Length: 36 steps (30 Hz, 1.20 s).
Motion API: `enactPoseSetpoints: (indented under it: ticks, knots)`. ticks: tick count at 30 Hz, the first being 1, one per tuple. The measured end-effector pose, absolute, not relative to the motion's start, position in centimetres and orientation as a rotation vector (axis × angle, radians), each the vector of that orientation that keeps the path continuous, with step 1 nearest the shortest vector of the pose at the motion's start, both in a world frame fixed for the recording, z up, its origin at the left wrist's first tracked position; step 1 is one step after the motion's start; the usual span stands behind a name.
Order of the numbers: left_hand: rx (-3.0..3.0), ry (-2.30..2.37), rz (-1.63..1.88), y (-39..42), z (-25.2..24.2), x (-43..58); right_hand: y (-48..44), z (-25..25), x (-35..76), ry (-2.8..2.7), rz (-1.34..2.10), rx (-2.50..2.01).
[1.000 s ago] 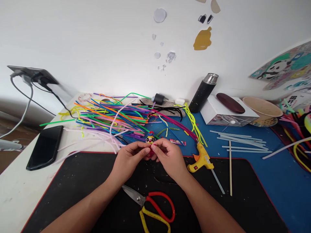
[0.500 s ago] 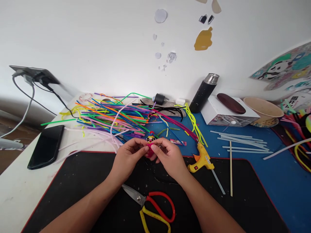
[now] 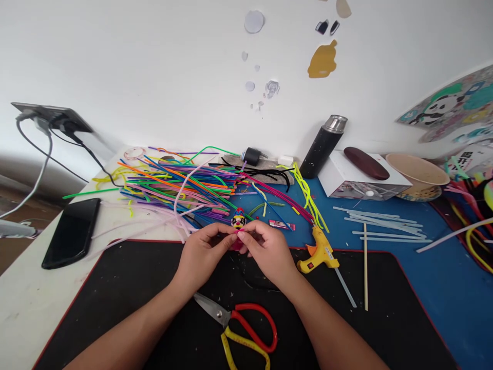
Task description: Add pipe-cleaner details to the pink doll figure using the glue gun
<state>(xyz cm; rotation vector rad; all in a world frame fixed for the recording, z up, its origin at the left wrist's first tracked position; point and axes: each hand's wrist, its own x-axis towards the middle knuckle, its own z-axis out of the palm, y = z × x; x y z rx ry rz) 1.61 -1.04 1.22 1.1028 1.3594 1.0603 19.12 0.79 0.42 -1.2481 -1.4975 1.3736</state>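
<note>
Pinching the small figure [image 3: 238,221] from either side, left hand [image 3: 202,253] and right hand [image 3: 272,252] sit equally near, its head beyond them.

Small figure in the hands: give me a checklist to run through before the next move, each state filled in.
1. Figure held by both hands: ok; the left hand and right hand pinch at the pink part below its head.
2. Scissors laid down: ok; on the black mat, nearer the person than the hands.
3. Glue gun loaded: ok; a stick juts from its back.
4. Glue gun hot: cannot tell; heat does not show.
5. Pipe cleaners sorted by colour: not ok; many colours lie mixed in one heap.
</note>
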Motion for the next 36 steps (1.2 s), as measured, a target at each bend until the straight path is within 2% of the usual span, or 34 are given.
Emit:
enactPoseSetpoints:
  ticks: [7, 13, 18, 36]
  knots:
    - [1.153, 1.338, 1.085, -0.80, 0.89, 1.29, 0.96, 0.47, 19.36, -1.454, 1.505, -1.212]
    - [1.643, 1.479, 1.109, -1.21, 0.93, 1.28, 0.89, 0.52, 19.21, -1.410, 1.575, -1.210]
    - [1.910, 1.412, 1.090, -1.55, 0.75, 1.49, 0.81, 0.30, 18.96, -1.379, 1.596, -1.222]
    - [1.726, 1.427, 1.182, -1.62, 0.48, 1.75, 1.18, 0.49, 18.81, -1.129, 1.814, -1.098]
